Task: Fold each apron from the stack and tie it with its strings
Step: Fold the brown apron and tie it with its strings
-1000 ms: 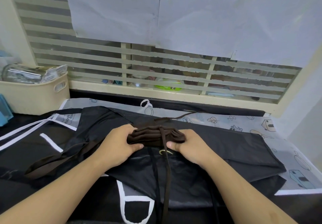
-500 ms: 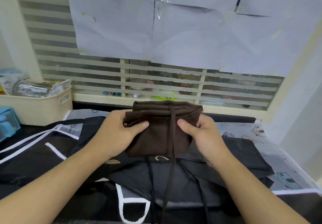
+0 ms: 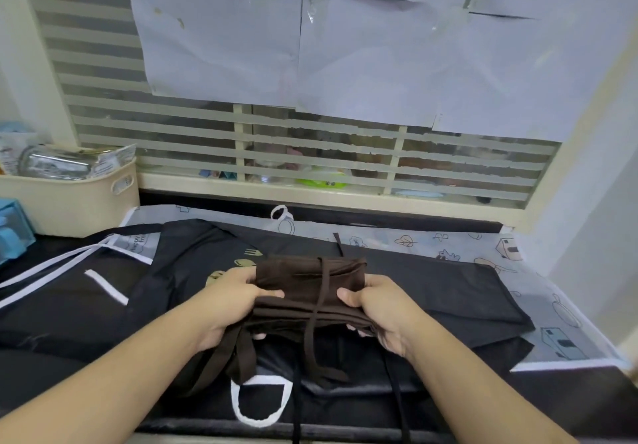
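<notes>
while gripped at both ends, folded brown apron [image 3: 307,284] between left hand [image 3: 234,298] and right hand [image 3: 383,309]

Looks like a back-room work corner of a small shop or home: a louvered window [image 3: 310,153] papered over with sheets [image 3: 345,46], a cream storage bin [image 3: 69,198], aprons [image 3: 397,281] spread on the table.
</notes>
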